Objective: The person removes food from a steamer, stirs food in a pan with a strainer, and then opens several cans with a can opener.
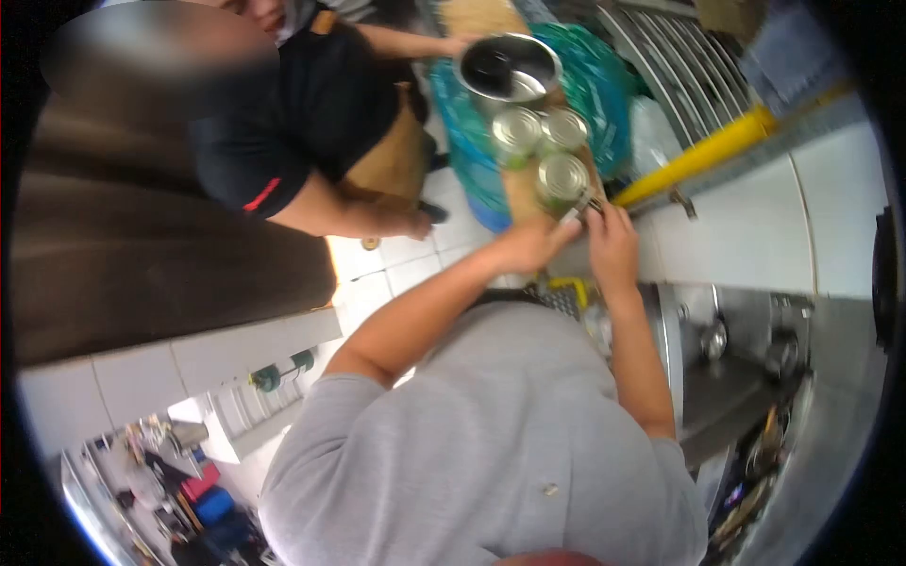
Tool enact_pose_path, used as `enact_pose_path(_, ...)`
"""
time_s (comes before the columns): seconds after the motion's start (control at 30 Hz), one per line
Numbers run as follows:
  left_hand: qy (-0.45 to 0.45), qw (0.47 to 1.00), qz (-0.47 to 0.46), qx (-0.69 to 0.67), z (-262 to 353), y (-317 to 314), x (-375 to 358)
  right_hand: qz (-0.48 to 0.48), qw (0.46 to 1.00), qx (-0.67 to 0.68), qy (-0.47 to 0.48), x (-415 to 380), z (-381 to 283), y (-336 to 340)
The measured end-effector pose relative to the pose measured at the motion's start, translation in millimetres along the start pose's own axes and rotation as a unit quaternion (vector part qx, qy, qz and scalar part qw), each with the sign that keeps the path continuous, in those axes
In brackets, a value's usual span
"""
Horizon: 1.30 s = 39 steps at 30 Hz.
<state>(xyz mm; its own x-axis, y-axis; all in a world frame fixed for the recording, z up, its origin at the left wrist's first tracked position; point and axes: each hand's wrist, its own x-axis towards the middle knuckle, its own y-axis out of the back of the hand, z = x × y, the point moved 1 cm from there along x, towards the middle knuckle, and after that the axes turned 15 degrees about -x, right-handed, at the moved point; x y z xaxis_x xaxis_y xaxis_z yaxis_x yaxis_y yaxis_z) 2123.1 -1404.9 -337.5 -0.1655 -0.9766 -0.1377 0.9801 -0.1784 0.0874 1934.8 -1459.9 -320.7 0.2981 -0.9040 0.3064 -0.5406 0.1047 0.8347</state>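
Observation:
My left hand [536, 243] is closed around the handles of a metal can opener [578, 206]. The fingers of my right hand [613, 241] pinch the turning end of the same tool. Its head sits at the near rim of the closest can [562, 179]; blur hides whether it bites the lid. Two more cans, one on the left [516, 134] and one on the right [564, 130], stand upright just behind. All three show metal lids and greenish sides. Beneath them is a wooden board [525, 200].
Beyond the cans stands a metal pot [510, 71] with something dark inside. Green plastic bags [599, 90] surround the board. A yellow pipe [703, 156] runs along the right wall. On the left, a co-worker in a dark shirt [311, 108] has one hand near the pot. A sink [727, 387] lies at right.

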Motion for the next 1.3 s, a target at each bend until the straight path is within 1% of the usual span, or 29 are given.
enact_pose_path(0.03,-0.030,0.999,0.022,0.009,13.2,0.1,-5.4,0.008,1.000,-0.018,0.011,-0.1,4.7,-8.1)
enact_pose_path(0.1,0.025,0.999,-0.015,0.022,17.9,2.4,-2.7,0.005,1.000,-0.023,0.017,3.7,-4.2,-5.9)
enact_pose_path(0.2,0.015,0.999,0.001,0.030,12.0,-2.8,1.1,0.003,0.999,-0.047,0.007,8.7,-7.8,-2.4)
enact_pose_path(0.23,0.016,0.999,-0.009,0.026,15.5,-1.9,1.5,0.000,0.998,-0.055,0.002,8.6,-8.0,-2.6)
enact_pose_path(0.3,0.060,0.976,-0.088,0.187,23.5,3.4,-1.4,-0.007,0.993,-0.065,0.094,8.3,-5.9,-3.2)
enact_pose_path(0.33,-0.064,0.966,-0.104,0.228,3.3,1.0,0.8,-0.068,0.995,-0.075,0.017,4.9,-2.7,-13.3)
enact_pose_path(0.37,-0.131,0.981,-0.068,0.128,-23.6,5.0,-4.1,-0.008,0.998,-0.058,0.032,-2.2,14.7,-39.0)
enact_pose_path(0.4,-0.175,0.913,-0.148,0.337,3.1,12.5,-5.2,-0.060,0.996,-0.056,0.021,0.8,17.9,-44.0)
enact_pose_path(0.43,-0.117,0.944,-0.152,0.268,-47.0,26.2,5.5,-0.099,0.981,-0.137,0.098,6.0,7.0,-19.0)
enact_pose_path(0.47,0.197,0.977,-0.005,-0.076,-18.1,15.5,8.9,-0.070,0.997,0.024,-0.022,9.1,-0.9,-9.0)
enact_pose_path(0.5,0.165,0.986,-0.024,-0.019,6.0,11.0,12.3,0.035,0.998,0.023,0.056,9.2,6.9,-11.8)
enact_pose_path(0.53,0.141,0.989,-0.049,-0.025,8.9,11.3,18.6,-0.016,0.999,-0.032,-0.001,10.8,15.7,-27.1)
enact_pose_path(0.57,0.177,0.983,-0.018,-0.036,23.3,4.6,16.7,0.013,0.997,-0.076,-0.001,10.3,13.8,-21.8)
enact_pose_path(0.6,0.213,0.971,-0.022,-0.103,13.1,7.9,21.3,0.036,0.992,-0.123,-0.009,9.6,11.2,-21.2)
enact_pose_path(0.63,0.220,0.966,-0.034,-0.131,19.4,5.8,18.5,0.035,0.991,-0.127,-0.003,11.4,9.8,-18.9)
enact_pose_path(0.7,0.204,0.967,-0.030,-0.151,9.5,3.1,16.2,0.032,0.996,-0.080,-0.019,9.4,5.6,-12.0)
enact_pose_path(0.8,0.194,0.969,-0.048,-0.147,14.2,1.1,17.3,0.036,0.997,-0.056,-0.049,6.6,5.7,-17.4)
enact_pose_path(0.83,0.198,0.968,-0.041,-0.146,14.8,1.7,14.9,0.032,0.997,-0.049,-0.046,5.9,9.6,-20.5)
enact_pose_path(0.9,0.230,0.964,0.012,-0.133,40.4,-7.3,9.7,0.045,0.992,-0.098,0.069,10.3,18.2,-27.5)
enact_pose_path(0.97,0.194,0.979,-0.036,-0.048,-13.0,9.5,23.8,0.019,0.995,-0.093,0.042,5.7,12.5,-16.8)
enact_pose_path(1.0,0.061,0.987,-0.081,0.122,-33.0,9.7,34.9,-0.020,0.992,-0.120,0.018,5.4,6.0,-5.2)
enact_pose_path(1.03,-0.110,0.979,-0.072,0.157,-18.6,-3.9,30.9,-0.027,0.995,-0.090,0.018,6.6,9.7,-8.2)
enact_pose_path(1.07,-0.016,0.994,-0.061,0.090,-8.8,-7.1,30.7,-0.001,0.996,-0.086,0.040,7.1,22.2,-26.3)
enact_pose_path(1.1,0.019,0.997,-0.030,0.074,-9.7,-10.2,31.6,0.045,0.994,-0.094,0.043,8.4,12.2,-12.7)
enact_pose_path(1.13,0.018,0.995,-0.015,0.096,-1.3,-13.9,28.4,0.053,0.988,-0.125,0.071,7.3,18.5,-20.7)
enact_pose_path(1.17,0.011,0.998,0.018,0.055,23.0,-19.3,18.7,0.052,0.994,-0.091,0.040,7.7,25.2,-30.0)
enact_pose_path(1.2,0.039,0.998,0.001,0.044,22.8,-16.6,19.8,0.030,0.997,-0.069,-0.016,8.6,9.2,-11.8)
enact_pose_path(1.23,0.028,0.999,0.015,0.043,18.3,-15.3,18.8,0.034,0.997,-0.044,-0.051,9.9,4.9,-11.0)
enact_pose_path(1.3,0.038,0.999,0.000,0.032,19.3,-9.1,14.0,0.036,0.998,-0.015,-0.053,9.2,-1.6,-11.6)
